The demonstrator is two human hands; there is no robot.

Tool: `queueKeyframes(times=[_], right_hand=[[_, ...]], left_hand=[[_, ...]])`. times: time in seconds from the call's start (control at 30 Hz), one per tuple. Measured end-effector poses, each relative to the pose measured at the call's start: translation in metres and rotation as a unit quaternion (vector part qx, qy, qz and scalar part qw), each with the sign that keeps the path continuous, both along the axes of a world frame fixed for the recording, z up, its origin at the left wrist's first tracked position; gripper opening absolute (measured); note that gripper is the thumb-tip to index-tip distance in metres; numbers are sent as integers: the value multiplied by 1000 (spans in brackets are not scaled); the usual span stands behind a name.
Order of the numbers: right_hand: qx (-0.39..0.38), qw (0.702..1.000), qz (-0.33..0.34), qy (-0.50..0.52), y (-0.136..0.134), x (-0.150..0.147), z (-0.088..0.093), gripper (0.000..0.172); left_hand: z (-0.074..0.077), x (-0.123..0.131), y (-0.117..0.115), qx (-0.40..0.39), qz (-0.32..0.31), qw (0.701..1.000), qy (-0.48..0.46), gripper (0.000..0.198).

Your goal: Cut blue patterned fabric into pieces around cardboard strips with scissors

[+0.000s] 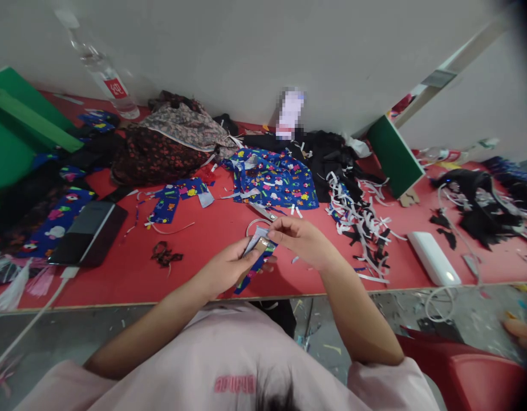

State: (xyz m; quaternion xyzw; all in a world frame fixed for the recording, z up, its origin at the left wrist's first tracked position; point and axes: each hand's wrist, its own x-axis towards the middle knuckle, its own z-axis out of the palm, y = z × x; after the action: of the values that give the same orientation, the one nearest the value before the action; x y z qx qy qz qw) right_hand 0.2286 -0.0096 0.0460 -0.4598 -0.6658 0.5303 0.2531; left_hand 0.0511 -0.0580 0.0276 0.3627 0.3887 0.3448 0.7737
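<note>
My left hand (223, 268) is closed around a folded strip of blue printed fabric (250, 274) with a pale grey underside. Against the fabric lies a small tan piece with a shiny end (262, 244), its kind unclear. Thumb and forefinger of my right hand (304, 240) pinch at the upper right edge of the fabric. Just beyond my hands a pale pointed tool (263, 212) rests on the red table (212, 228), partly hidden. Behind it spreads a larger piece of blue cartoon-print fabric (276, 177).
Floral cloth (161, 148) is heaped at the back left near a water bottle (113, 85). White and black fabric scraps (357, 228) pile up at right, beside a white power bank (433, 258). A black device (92, 234) with a cable sits left. A blurred phone (290, 114) leans against the wall.
</note>
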Motion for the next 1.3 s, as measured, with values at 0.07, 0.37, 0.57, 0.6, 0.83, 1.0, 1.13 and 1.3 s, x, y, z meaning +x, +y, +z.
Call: queueKeyframes(times=[0.07,0.37,0.57,0.6,0.83,1.0,1.13,1.3], right_hand=[[2,1000,-6,5,0,-1,-1,17],[164,980,-78,-75,-7,-5,-1,14],[303,943,-63,-125,-22,-10,1,12],[317,938,-59,-129,-24,-11,1,12],[379,909,-69,-158,-35,-16,-8,16],[452,862,-14,-227,-40,-16,-17,24],[494,816,7,-299,-48,-18,-28,35],[490,817,28,-303,-53,-14,-31,41]], left_hand=[[0,1,-1,-1,0,1000,-5,43],[-1,2,0,-17,6,1000,-2,37],[-3,4,0,-36,37,999,4,30],[-3,5,0,-36,41,998,3,28],[4,6,-6,-5,57,998,16,27],[1,5,-5,-20,92,995,25,29],[-4,5,-4,-36,115,993,10,32],[-11,2,-1,13,133,991,9,36]])
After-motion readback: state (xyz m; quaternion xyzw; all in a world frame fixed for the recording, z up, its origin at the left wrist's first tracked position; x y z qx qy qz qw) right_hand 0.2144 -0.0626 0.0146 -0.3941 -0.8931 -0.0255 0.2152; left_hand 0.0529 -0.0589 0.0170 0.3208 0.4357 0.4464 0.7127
